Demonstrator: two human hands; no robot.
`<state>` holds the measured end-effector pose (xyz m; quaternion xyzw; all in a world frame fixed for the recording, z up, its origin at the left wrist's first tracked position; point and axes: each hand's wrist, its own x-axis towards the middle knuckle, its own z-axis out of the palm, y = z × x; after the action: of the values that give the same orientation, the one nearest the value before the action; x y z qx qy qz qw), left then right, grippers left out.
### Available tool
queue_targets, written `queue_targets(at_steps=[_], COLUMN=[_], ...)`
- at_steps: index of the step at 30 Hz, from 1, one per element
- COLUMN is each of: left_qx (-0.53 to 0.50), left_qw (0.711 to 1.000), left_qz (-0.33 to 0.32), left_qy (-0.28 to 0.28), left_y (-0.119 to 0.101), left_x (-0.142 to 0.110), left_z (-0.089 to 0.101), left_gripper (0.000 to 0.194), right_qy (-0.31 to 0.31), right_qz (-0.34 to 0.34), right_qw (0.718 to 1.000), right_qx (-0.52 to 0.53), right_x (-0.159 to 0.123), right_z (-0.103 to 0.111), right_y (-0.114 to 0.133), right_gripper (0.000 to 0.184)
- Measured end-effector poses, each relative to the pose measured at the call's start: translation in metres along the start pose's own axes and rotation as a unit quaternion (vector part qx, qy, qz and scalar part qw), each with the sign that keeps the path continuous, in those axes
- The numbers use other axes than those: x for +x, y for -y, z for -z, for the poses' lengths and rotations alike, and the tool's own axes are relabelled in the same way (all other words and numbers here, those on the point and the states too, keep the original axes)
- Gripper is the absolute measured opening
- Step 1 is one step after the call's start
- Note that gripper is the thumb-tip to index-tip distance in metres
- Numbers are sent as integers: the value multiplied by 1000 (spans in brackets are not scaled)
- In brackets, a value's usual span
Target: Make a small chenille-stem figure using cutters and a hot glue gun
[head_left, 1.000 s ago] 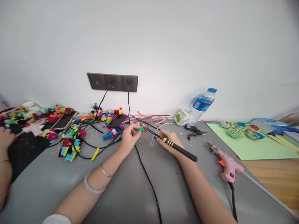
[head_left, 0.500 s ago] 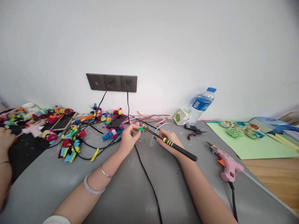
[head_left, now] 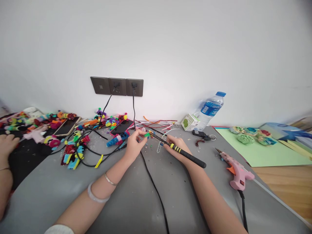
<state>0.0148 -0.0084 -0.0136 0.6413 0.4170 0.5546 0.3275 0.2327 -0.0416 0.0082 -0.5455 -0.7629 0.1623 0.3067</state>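
Observation:
My left hand (head_left: 136, 142) pinches a small green fuzzy piece (head_left: 147, 134) between thumb and fingertips, above the middle of the grey table. My right hand (head_left: 177, 148) is wrapped round long-nosed pliers (head_left: 186, 156) with a black-and-yellow handle. Their dark jaws point left and reach the small piece, where orange bits show at the tip. Whether the jaws grip it is too small to tell. A clear curved strip (head_left: 159, 147) lies by my right fingertips. Behind my hands are loose pipe cleaners (head_left: 161, 123).
A pink glue gun (head_left: 240, 174) lies at right, near green paper (head_left: 270, 152) with fabric flowers. A water bottle (head_left: 211, 110), small carton (head_left: 188, 122) and keys (head_left: 204, 135) stand or lie behind. Colourful fuzzy dolls (head_left: 73, 151), phones and black cables (head_left: 153, 185) occupy the left. Another person's hand (head_left: 8, 146) rests far left.
My hands and the pliers stay almost in place, with only a slight shift at the small piece. The other person's hand at the far left has moved slightly right.

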Motion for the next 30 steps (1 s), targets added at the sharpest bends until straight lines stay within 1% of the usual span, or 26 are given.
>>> queue_targets(at_steps=[5,13,16,18,20,24,30], left_qx=[5,2,0,-3,-4,-2,-6], left_qw=[1000,1000,1000,1000,1000,1000,1000], left_qz=[-2,-5,-3,-2,-2,-6,-6], left_qy=[3,4,9,10,11,9,8], left_y=[-1,-3,-3,-3,-3,-2,-3], left_x=[0,-1,-1,-1,-1,-1,-1], left_z=[0,0,0,0,0,0,0], left_gripper=[11,12,11,10,10,10,10], right_qy=[8,2,22,40,46,41,38], right_qz=[-13,-9,-25,-34,-28,-12,-16], right_qw=[1000,1000,999,996,995,996,996], right_qx=[-6,14,42,70,83,78,77], right_x=[1,2,2,2,1,2,2], right_z=[0,-1,-2,-3,-4,-5,-6], right_y=[1,-4,-10,-14,-18,-20,-21], right_gripper=[24,26,27,24,23,27,27])
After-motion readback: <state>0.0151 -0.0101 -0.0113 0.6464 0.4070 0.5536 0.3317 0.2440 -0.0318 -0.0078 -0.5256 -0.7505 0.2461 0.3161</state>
